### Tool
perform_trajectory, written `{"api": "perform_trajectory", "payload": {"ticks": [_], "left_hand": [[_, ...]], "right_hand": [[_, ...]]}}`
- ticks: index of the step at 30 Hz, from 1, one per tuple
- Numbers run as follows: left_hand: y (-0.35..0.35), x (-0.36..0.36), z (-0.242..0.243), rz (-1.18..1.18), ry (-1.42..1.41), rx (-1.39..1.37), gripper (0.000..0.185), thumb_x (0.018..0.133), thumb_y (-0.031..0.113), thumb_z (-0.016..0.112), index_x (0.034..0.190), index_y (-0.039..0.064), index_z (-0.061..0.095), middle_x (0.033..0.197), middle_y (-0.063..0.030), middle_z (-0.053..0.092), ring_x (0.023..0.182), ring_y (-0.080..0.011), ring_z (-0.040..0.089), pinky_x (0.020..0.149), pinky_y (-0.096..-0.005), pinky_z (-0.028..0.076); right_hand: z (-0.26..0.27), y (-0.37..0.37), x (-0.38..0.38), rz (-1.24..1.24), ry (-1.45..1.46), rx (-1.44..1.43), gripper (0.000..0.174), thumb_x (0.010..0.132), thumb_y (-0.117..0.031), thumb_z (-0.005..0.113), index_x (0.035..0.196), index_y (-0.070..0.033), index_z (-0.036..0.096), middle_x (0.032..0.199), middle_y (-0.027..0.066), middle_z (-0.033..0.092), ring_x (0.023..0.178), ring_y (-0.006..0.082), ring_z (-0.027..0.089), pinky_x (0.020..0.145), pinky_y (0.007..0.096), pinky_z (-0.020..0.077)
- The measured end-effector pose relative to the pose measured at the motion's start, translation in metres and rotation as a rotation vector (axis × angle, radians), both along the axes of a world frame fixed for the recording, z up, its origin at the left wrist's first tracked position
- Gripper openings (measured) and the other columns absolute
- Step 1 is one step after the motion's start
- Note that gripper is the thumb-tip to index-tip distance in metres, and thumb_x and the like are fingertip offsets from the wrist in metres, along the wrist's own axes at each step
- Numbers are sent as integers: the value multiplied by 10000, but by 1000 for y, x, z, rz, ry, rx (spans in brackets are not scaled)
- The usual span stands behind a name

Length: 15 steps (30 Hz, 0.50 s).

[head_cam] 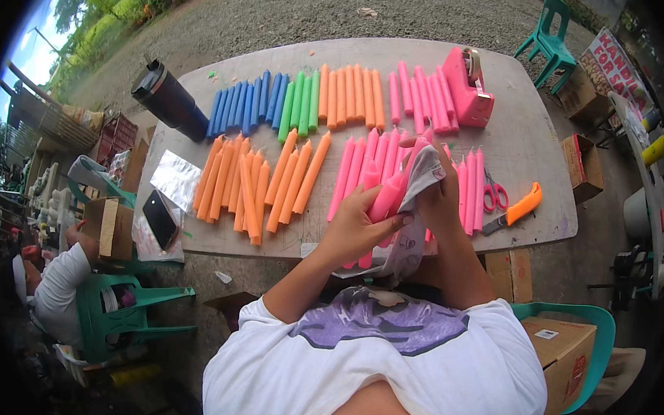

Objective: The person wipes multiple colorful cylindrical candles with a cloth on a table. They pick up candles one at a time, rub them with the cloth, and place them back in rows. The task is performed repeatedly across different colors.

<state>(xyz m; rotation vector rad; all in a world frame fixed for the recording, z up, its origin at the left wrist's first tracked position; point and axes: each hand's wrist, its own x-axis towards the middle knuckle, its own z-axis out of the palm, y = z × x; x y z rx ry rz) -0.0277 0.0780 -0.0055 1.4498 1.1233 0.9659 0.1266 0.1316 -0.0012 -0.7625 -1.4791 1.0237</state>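
Observation:
My left hand [349, 227] is wrapped around pink candles [386, 198], their tips pointing up and away from me. A printed whitish cloth [424, 170] is in my right hand [443, 200], pressed against a pink candle beside the others. The cloth hangs down over the table's near edge, and how many candles are held is partly hidden. Behind my hands lie more pink candles [346, 177], with another pink group [471, 190] to the right of my right wrist. Orange candles [219, 183] lie in a loose group left of my left hand.
Blue [235, 107], green [301, 106], orange [353, 94] and pink candles [424, 99] line the table's [534, 157] far side. A pink tape dispenser [469, 93], scissors [495, 196], orange-handled cutter [517, 207], tumbler [170, 99] and phone [160, 218] surround them. Another person [62, 285] sits left.

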Motion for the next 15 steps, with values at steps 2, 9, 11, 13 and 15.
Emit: {"api": "perform_trajectory", "payload": {"ticks": [2,9,11,13,15], "left_hand": [[0,0,-6,67,-44,-39,400,816,340,681,1006,3,580,904,-46,538,796,-119,534,680,-266,450],[-2,3,6,141,-381,-207,322,853,282,646,1008,8,577,831,-17,558,731,-89,542,643,-254,462],[1,1,2,174,-293,-173,320,845,245,649,1045,9,571,876,-42,562,763,-115,560,674,-276,474],[6,-3,-4,198,-80,-140,353,816,202,668,1094,11,562,942,-87,564,815,-171,587,723,-313,485],[4,4,0,202,157,230,404,771,162,678,1128,21,552,1009,-146,534,874,-264,582,764,-366,477]], "right_hand": [[-6,9,3,26,167,-209,213,914,-103,388,1057,-35,530,694,3,524,622,72,502,580,206,415],[-10,29,17,-271,988,-572,251,954,-290,396,924,-73,517,765,56,563,643,151,557,570,283,480],[-9,17,14,-175,895,-624,234,939,-292,430,970,-74,511,811,46,558,692,142,555,616,282,480],[-1,-8,-2,1,788,-613,191,932,-239,451,992,-67,509,840,32,557,736,126,556,657,264,477],[-19,-27,-28,86,346,-373,159,923,-156,464,1036,-51,504,901,16,549,811,96,539,702,240,455]]}}
